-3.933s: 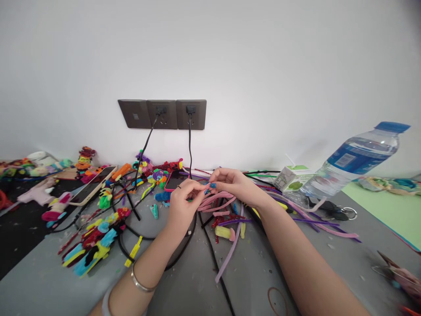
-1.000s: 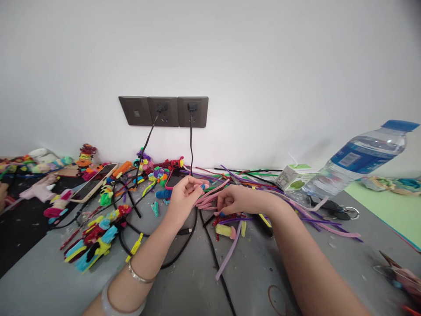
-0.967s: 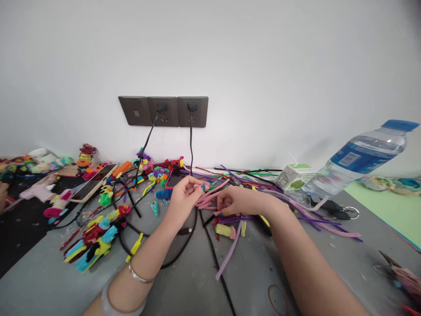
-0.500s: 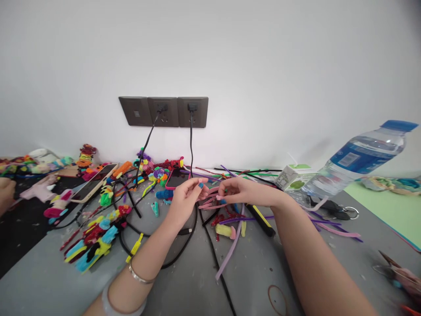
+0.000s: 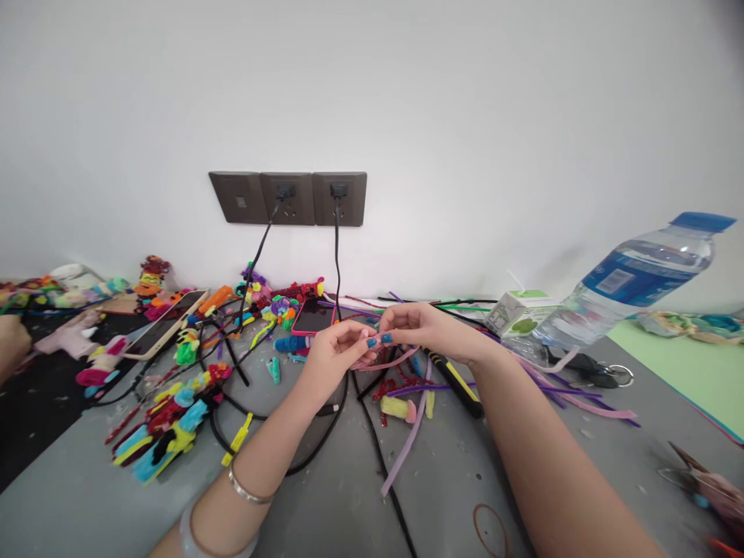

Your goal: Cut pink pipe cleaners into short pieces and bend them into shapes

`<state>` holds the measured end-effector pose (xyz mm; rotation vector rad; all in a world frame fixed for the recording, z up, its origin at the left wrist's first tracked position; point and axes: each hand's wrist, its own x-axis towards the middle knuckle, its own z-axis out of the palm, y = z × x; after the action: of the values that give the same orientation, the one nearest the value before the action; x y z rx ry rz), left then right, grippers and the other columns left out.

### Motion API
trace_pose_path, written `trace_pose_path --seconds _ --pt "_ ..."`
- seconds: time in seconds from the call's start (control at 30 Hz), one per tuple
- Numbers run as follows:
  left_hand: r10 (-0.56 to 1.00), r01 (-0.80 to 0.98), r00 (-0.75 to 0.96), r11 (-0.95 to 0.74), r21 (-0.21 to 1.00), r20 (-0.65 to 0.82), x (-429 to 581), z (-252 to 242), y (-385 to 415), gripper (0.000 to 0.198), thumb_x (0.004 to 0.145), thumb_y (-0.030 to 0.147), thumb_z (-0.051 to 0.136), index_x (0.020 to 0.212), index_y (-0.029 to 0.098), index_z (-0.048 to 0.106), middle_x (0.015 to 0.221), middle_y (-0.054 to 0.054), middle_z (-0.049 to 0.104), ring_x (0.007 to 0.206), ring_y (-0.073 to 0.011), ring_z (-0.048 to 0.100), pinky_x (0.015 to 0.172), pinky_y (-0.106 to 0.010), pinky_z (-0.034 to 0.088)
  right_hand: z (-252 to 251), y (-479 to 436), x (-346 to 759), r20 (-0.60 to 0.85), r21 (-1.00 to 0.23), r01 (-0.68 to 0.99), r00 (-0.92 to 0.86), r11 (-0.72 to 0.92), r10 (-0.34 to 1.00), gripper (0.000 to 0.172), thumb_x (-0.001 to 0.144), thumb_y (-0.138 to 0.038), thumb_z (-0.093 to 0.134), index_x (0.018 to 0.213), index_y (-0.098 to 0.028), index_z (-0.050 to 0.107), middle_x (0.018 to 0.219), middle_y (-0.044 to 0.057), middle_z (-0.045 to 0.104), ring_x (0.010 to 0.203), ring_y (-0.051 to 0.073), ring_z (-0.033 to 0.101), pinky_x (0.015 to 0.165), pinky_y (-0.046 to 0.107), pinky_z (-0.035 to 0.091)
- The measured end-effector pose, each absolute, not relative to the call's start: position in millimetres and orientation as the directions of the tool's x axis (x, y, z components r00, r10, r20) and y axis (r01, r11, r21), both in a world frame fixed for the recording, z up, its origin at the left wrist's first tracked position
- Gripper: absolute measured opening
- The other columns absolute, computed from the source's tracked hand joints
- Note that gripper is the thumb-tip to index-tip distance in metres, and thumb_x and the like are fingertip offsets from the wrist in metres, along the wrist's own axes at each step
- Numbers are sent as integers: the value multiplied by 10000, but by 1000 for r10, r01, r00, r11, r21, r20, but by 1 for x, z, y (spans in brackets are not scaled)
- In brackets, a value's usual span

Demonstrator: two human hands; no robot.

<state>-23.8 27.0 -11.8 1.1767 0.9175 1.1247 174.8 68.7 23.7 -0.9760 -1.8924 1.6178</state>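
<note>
Both my hands meet fingertip to fingertip above the middle of the grey table, near the wall. My left hand (image 5: 337, 355) pinches a pink pipe cleaner (image 5: 401, 359) between thumb and finger. Against it, my right hand (image 5: 428, 329) is closed too, thumb and forefinger pinching the same pink strand, which loops out below the fingers. The exact spot of the grip is partly hidden. Under the hands lie a lilac pipe cleaner (image 5: 410, 446), a short fuzzy yellow piece with a pink end (image 5: 397, 408) and a tool with a black and yellow handle (image 5: 462, 387).
Pipe-cleaner figures (image 5: 166, 426), a phone (image 5: 166, 324) and black cables crowd the left. A tilted water bottle (image 5: 633, 287), drink carton (image 5: 520, 314) and keys (image 5: 604, 375) are at right; scissors (image 5: 691, 461) lie near the front. Another person's hand (image 5: 12, 343) is far left.
My hands have come together: the right moved left and the left slightly right, so their fingertips now meet on the pink pipe cleaner. The surrounding things have stayed put.
</note>
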Motion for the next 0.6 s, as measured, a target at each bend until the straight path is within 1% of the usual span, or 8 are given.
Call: trace_pose_path --seconds 0.1,0.23,0.3,0.37,0.43,0.53,0.6 --pt "980 -175 200 25 984 11 -24 -12 28 371 708 439 774 883 132 663 747 -44 697 616 -125 637 608 -240 526 24 69 173 -84 -978 202 -617 54 782 208 826 -349 700 927 -168 685 894 41 720 775 147 636 618 229 445" --pt "976 -192 217 66 979 -23 -24 -12 28 274 805 401 656 919 155 613 725 -14 645 581 -105 590 548 -221 487 20 71 173 -58 -987 154 -590 41 805 202 809 -343 722 897 -171 663 802 19 709 681 114 605 609 222 430" --pt "973 -186 225 93 978 -50 -23 -11 26 197 825 347 609 909 168 597 670 27 564 518 -75 503 486 -195 426 19 71 172 -43 -986 157 -586 61 809 203 807 -346 721 886 -167 667 790 18 701 662 107 591 598 221 424" --pt "970 -177 229 122 977 -80 -22 -10 25 157 831 318 586 894 174 586 588 73 426 466 -55 378 446 -177 354 20 70 171 -24 -981 169 -582 92 813 202 808 -339 712 896 -159 686 791 23 696 663 111 587 594 226 429" --pt "966 -177 238 145 973 -101 -21 -9 24 170 837 339 585 879 176 570 557 96 319 459 -53 282 434 -173 307 22 68 170 -4 -978 171 -574 115 819 191 807 -316 699 909 -154 699 809 32 700 691 126 604 615 236 453" --pt "956 -173 274 155 973 -104 -21 -9 23 261 830 427 611 849 175 548 558 101 292 467 -52 232 429 -178 268 26 66 168 22 -979 154 -581 136 814 147 804 -262 668 893 -152 706 878 52 717 792 160 646 672 255 494" --pt "948 -153 306 143 978 -90 -21 -9 23 320 816 479 632 825 172 545 563 102 282 467 -48 224 430 -184 253 28 65 167 33 -979 142 -594 145 804 129 800 -225 643 885 -155 710 882 47 719 805 163 652 689 261 505"
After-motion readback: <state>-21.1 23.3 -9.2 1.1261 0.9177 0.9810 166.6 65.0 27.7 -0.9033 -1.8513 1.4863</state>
